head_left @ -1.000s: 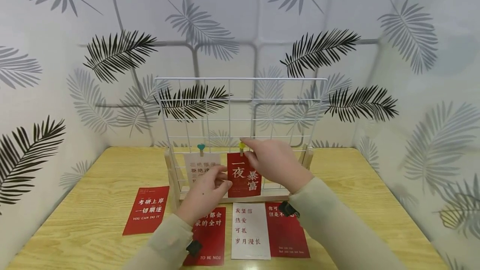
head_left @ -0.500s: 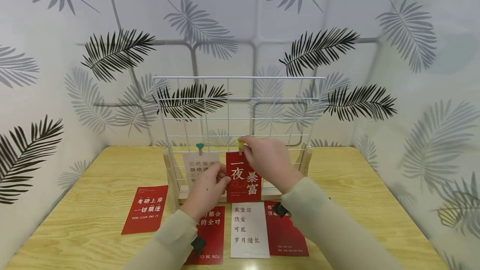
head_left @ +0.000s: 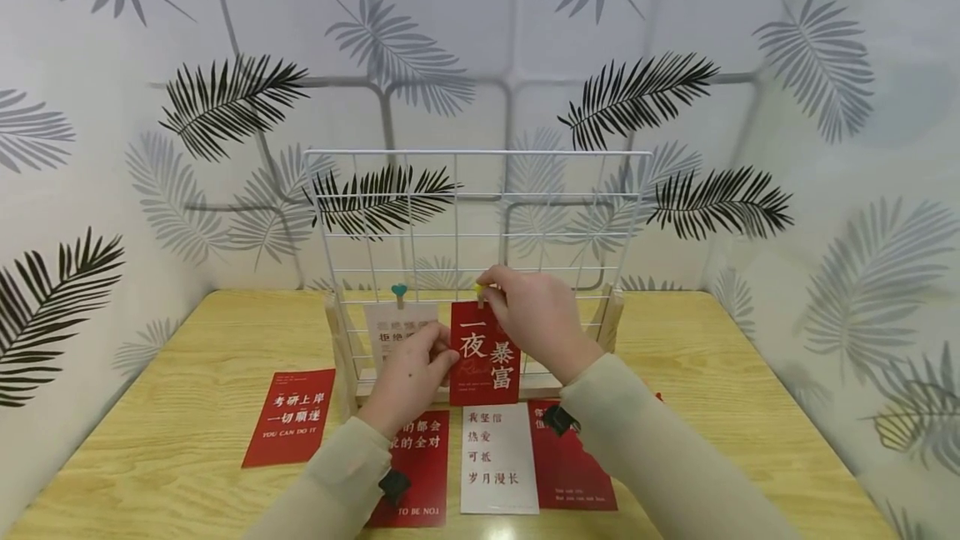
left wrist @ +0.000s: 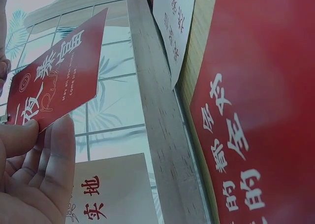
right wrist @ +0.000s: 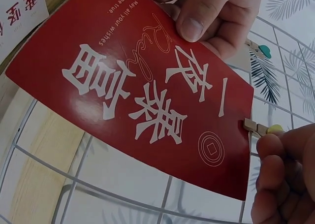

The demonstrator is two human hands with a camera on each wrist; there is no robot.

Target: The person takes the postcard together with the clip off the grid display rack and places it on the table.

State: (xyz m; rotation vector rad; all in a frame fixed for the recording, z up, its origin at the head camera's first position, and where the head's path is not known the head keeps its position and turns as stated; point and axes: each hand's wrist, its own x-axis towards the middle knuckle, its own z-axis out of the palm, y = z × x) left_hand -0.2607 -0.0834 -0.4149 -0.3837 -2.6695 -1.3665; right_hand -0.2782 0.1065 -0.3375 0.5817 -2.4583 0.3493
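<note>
A red card [head_left: 483, 394] with white characters stands upright in front of the white wire grid [head_left: 480, 152]. My left hand [head_left: 412, 373] pinches its left edge between thumb and fingers, as the left wrist view also shows. With thumb and index finger, my right hand [head_left: 543, 319] pinches a small wooden clothespin [right wrist: 256, 127] with a yellow top. The clothespin's tip is on the card's top edge. Behind my left hand, a pale card [head_left: 378, 319] hangs on the grid from a clothespin with a teal heart [head_left: 400, 291].
Wooden feet [head_left: 611, 319] support the grid on the wood-grain table [head_left: 690, 407]. Before it lie a white card [head_left: 498, 461] and red cards, one under my left forearm [head_left: 420, 473], one by my right sleeve [head_left: 573, 473]. Another red card [head_left: 288, 419] lies left.
The red card has come down slightly, its lower edge now overlapping the grid's wooden base. Both hands keep their hold; my left fingers have settled on the card's edge.
</note>
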